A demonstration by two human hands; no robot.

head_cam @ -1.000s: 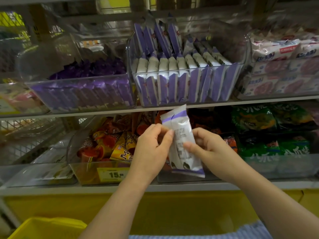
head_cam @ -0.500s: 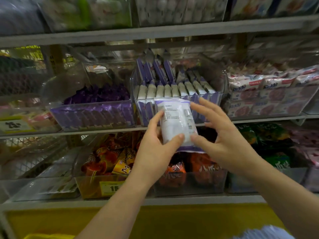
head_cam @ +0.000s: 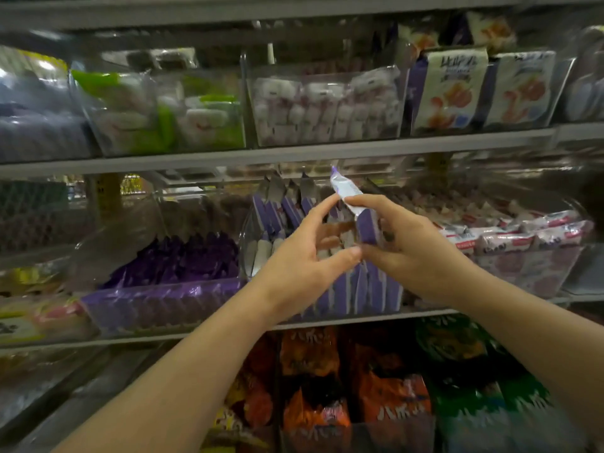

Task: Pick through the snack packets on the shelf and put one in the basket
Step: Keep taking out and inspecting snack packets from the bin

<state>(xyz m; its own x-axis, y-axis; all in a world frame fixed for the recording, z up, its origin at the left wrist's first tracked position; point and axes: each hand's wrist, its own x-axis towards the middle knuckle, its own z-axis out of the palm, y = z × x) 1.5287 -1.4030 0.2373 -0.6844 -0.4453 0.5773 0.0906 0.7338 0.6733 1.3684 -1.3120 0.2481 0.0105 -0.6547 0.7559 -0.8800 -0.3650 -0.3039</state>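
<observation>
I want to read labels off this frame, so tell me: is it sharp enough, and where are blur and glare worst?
Head view: the left hand, right hand and packet are fairly sharp; head view: motion blur smears the top-shelf bins, losing fine print; head view: glare streaks the clear bin fronts, the wide lens bends the shelf rail, and the lower bags are dim.
</observation>
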